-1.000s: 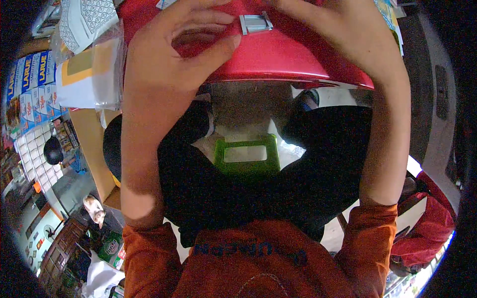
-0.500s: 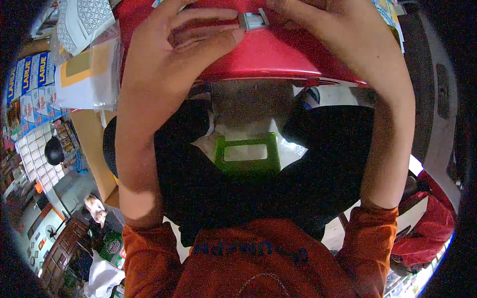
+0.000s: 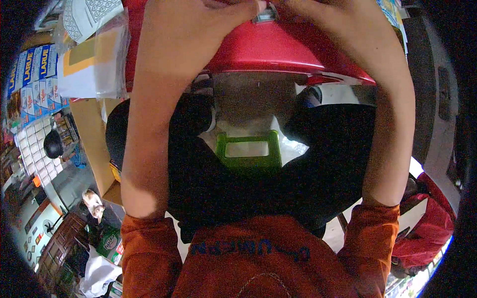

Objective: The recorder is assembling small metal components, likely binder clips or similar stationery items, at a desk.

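At the upper edge, a small clear-and-silver rectangular piece (image 3: 264,15) shows against the red tabletop (image 3: 268,49). My left hand (image 3: 198,30) bends in over the table, its thumb tip beside the piece and its fingers drawn together. Opposite it, my right hand (image 3: 323,17) reaches in from the right, fingers curled close to the same piece. The picture's edge cuts off most of the fingertips, so what they pinch is hidden. Both forearms come up from orange sleeves.
Left of the table lie a clear plastic bag with a white-and-yellow sheet (image 3: 94,64), patterned paper (image 3: 89,17) and blue-and-white cartons (image 3: 39,79). Between my knees stands a green plastic stool (image 3: 248,163). A cat (image 3: 93,203) is on the floor at lower left.
My left hand has moved up and right, and its fingers, stretched out before, are now gathered by the piece. The piece has shifted slightly up and right in the picture.
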`<state>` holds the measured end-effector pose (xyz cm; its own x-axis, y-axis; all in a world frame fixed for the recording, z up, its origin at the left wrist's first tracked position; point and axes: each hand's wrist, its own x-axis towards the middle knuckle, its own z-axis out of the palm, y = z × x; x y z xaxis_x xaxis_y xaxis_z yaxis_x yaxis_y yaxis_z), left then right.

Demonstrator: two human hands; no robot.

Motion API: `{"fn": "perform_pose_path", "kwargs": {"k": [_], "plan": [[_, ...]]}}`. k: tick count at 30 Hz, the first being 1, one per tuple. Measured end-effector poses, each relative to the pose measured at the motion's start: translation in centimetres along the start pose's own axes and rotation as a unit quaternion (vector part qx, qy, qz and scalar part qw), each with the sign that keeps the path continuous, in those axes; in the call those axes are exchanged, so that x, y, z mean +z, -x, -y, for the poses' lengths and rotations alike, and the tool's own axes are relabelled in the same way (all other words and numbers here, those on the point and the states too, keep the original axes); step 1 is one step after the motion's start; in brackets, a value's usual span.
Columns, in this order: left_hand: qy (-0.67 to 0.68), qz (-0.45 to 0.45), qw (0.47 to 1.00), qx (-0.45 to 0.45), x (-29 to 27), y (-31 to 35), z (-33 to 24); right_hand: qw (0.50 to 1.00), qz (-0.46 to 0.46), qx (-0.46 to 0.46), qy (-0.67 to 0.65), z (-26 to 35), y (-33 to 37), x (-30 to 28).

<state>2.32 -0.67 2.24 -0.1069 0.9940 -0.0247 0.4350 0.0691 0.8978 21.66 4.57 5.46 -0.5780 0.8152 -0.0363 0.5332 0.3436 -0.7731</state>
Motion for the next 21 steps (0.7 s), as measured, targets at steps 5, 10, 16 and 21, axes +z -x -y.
{"fn": "perform_pose_path", "kwargs": {"k": [5,10,16,21], "plan": [[-0.007,0.019,1.0,0.015,-0.1,0.0,-0.2,1.0,-0.001,0.006,-0.022,0.2,0.1,0.6],[-0.096,-0.036,0.994,0.033,1.4,0.9,-0.6,0.998,0.037,0.028,-0.046,0.5,-0.2,-0.7],[0.029,0.013,0.999,-0.003,0.2,-0.6,1.7,0.995,-0.071,-0.042,0.064,-0.6,0.4,1.8],[0.013,0.004,1.0,-0.026,0.1,-0.2,1.0,0.999,-0.027,-0.041,0.002,-0.8,0.1,1.4]]}}
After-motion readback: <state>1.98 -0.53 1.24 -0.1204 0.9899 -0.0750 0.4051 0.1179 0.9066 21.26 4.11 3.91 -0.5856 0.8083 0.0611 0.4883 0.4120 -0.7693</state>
